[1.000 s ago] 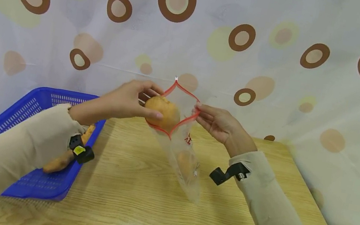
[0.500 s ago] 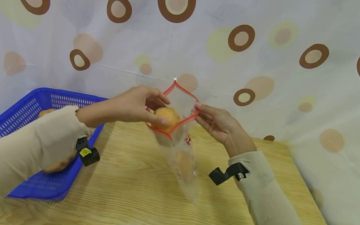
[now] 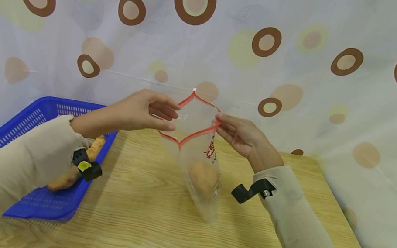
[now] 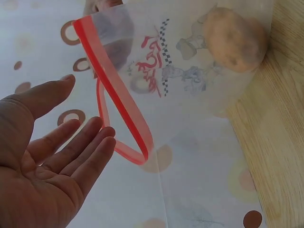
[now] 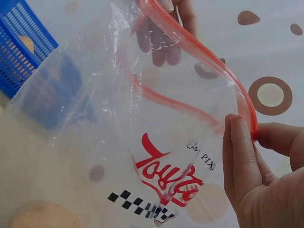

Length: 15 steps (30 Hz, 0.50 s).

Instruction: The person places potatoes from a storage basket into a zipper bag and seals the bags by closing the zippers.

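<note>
A clear zip bag [image 3: 193, 152] with a red-edged mouth hangs wide at the top above the table. My right hand [image 3: 238, 135] pinches its rim between thumb and fingers. Near the bottom of the bag sit potatoes [image 4: 232, 40]; the left wrist view suggests two, one overlapping the other. My left hand [image 3: 141, 109] is at the left side of the mouth, fingers extended and holding nothing. In the left wrist view its palm and straight fingers show beside the red rim [image 4: 118, 95]. Red lettering and a checkered strip are printed on the bag.
A blue plastic basket [image 3: 78, 205] stands on the left of the wooden table [image 3: 126, 217], with tan root vegetables [image 3: 67, 178] inside, partly hidden by my left sleeve. A patterned cloth [image 3: 218, 34] hangs behind the table.
The potato in my left hand went into the bag and has dropped to its bottom. My left hand has let go and drawn back slightly left. My right hand has stayed put.
</note>
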{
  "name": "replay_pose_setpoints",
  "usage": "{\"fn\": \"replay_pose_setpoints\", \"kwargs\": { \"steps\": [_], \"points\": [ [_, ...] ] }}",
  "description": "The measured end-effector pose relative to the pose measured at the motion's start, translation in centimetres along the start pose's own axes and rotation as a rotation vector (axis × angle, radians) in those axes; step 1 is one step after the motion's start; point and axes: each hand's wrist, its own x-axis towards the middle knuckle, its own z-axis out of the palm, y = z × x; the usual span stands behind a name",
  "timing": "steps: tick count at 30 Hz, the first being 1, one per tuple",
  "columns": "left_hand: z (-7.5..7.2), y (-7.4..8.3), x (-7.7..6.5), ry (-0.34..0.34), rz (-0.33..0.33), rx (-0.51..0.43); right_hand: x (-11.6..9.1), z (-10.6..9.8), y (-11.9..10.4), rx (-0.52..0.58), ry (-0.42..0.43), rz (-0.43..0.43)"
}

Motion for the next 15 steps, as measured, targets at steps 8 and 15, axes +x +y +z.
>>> {"fn": "replay_pose_setpoints", "kwargs": {
  "steps": [8,15],
  "points": [
    [-1.4,-1.6,-1.6,0.018,-0.072,-0.084,0.1,0.0,0.0,-0.007,-0.001,0.004],
    [-2.6,-3.2,-3.4,0.051,-0.106,-0.081,0.2,0.0,0.1,-0.011,0.004,0.0]
  ]
}}
